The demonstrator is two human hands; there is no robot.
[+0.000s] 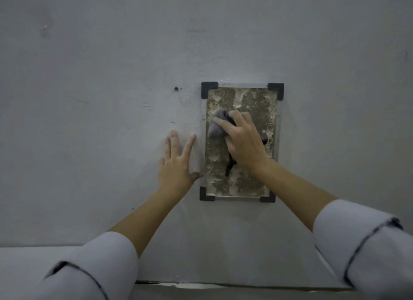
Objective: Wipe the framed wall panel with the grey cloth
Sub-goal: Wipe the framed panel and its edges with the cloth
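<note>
The framed wall panel [257, 103] hangs upright on the pale wall [111, 98], a clear sheet over a rough, flaking brown and cream surface, pinned at each corner by a dark bracket [209, 89]. The person stands square to it with both arms raised, sleeves pushed back from the wrists.

The right hand [243, 143] is pressed onto the upper left part of the panel with the grey cloth [218, 125] bunched beneath it. Its fingers are curled down over the wad, gripping it against the sheet, and a fold of cloth sticks out past the fingertips toward the left edge of the frame. A darker tail shows below the palm; it looks like more of the same cloth, though I cannot be sure.

The left hand [176, 163] holds nothing. It lies flat and spread on the bare wall just beside the frame's left edge, thumb almost touching that edge. I take it as a brace, steadying the body while the other hand rubs

A small screw [176, 88] sits in the wall up to the left, well clear of both hands
</note>
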